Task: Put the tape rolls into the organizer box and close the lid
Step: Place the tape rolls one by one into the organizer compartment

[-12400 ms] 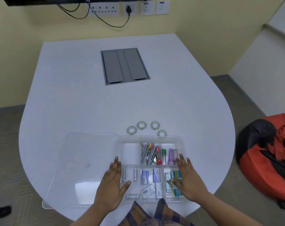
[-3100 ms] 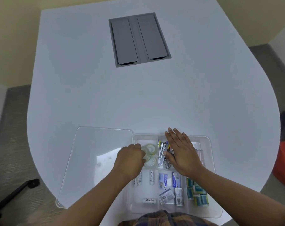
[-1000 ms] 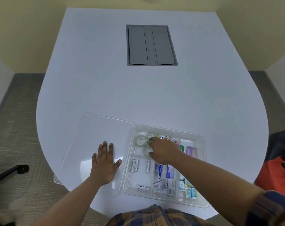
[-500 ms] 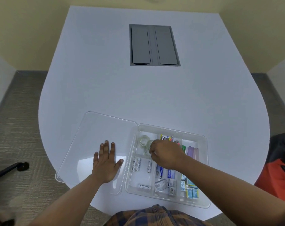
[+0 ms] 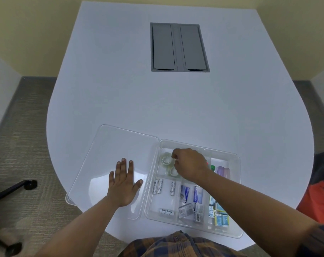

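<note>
The clear organizer box [image 5: 238, 184] sits at the table's near edge, its hinged clear lid [image 5: 109, 153] lying open flat to its left. Clear tape rolls [image 5: 165, 160] lie in the box's far-left compartment, another roll [image 5: 173, 171] just below. My right hand [image 5: 190, 165] reaches into that compartment, fingertips pinched on the edge of a tape roll; it hides part of the rolls and the pens behind. My left hand [image 5: 124, 185] rests flat, fingers spread, on the open lid.
Batteries [image 5: 157, 186], small packets [image 5: 196, 195] and little boxes [image 5: 219, 216] fill the near compartments; markers [image 5: 222, 171] lie at the far right. A grey cable hatch [image 5: 179, 47] is set in the white table [image 5: 120, 89]. A red-and-black bag [image 5: 322, 193] stands right, chair legs [image 5: 12, 188] left.
My right hand shifted slightly toward the far edge of the tape compartment, fingers now pinched at a roll. My left hand stays flat on the lid.
</note>
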The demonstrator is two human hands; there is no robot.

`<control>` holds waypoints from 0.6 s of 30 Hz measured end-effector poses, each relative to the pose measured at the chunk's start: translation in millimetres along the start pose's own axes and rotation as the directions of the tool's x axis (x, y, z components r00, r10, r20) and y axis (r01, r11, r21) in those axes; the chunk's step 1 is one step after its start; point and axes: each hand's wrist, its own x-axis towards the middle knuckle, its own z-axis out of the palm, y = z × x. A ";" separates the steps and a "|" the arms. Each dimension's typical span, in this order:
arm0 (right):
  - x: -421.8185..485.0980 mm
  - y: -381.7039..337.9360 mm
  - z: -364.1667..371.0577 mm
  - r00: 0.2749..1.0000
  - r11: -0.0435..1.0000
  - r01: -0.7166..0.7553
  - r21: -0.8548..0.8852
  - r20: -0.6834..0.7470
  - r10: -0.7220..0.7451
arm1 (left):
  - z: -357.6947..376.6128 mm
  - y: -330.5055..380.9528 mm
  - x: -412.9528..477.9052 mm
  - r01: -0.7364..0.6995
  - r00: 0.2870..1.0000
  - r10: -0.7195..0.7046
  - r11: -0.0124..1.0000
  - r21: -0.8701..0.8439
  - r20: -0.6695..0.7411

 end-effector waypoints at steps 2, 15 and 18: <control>6.6 -0.6 3.4 0.999 0.999 -0.004 -0.046 -0.044 0.002 | -0.7 -1.5 2.7 0.009 1.000 -0.009 1.000 0.021 0.028; 22.6 -22.1 24.6 0.997 0.979 -0.006 -0.203 -0.077 -0.010 | -7.6 0.3 13.1 0.020 0.977 -0.022 1.000 0.011 0.213; 25.5 -23.1 24.4 0.994 0.978 -0.048 -0.203 -0.101 0.028 | -6.9 -1.1 13.6 0.025 0.977 -0.025 1.000 0.004 0.214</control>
